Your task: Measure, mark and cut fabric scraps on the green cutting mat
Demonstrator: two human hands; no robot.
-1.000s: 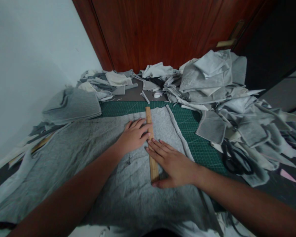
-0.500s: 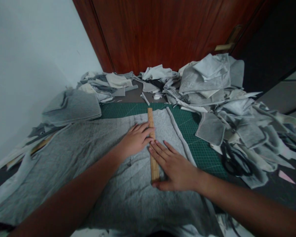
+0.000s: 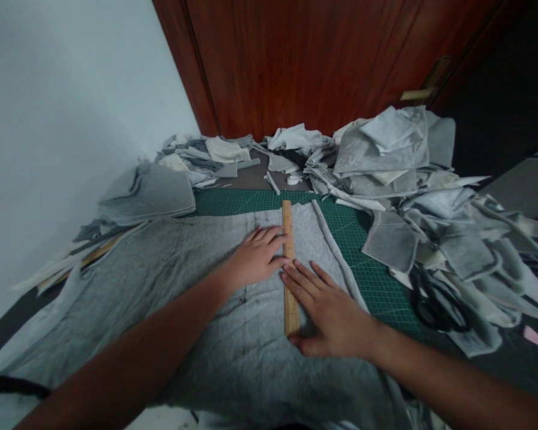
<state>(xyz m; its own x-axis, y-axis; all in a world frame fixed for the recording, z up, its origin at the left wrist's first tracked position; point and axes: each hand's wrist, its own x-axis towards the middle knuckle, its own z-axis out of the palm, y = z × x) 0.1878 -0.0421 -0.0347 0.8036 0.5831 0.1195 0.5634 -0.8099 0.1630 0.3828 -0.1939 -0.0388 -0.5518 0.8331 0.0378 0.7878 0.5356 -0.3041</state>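
A wooden ruler point(image 3: 291, 310) lies lengthwise on a large grey cloth point(image 3: 183, 257), running away from me. My left hand point(image 3: 257, 254) rests at the ruler's left edge, with its fingers stretched out and their tips on the far half. From the other side, my right hand point(image 3: 329, 310) lies flat, its fingertips across the middle of the ruler and its thumb by the near end. Both hands are open and press down rather than wrap around anything. Under the cloth is a green cutting mat point(image 3: 354, 233) with grid lines, showing along the far and right sides.
Black-handled scissors point(image 3: 437, 304) lie at the right among a heap of grey fabric scraps point(image 3: 394, 149). A stack of folded grey cloth point(image 3: 147, 191) sits at the far left, with more scraps point(image 3: 224, 149) behind it. Beyond stand a white wall point(image 3: 72, 77) and a wooden door point(image 3: 318, 60).
The whole view has shifted, so everything appears slightly farther right and lower. Both hands keep nearly the same places on the ruler, and the ruler stays put on the cloth.
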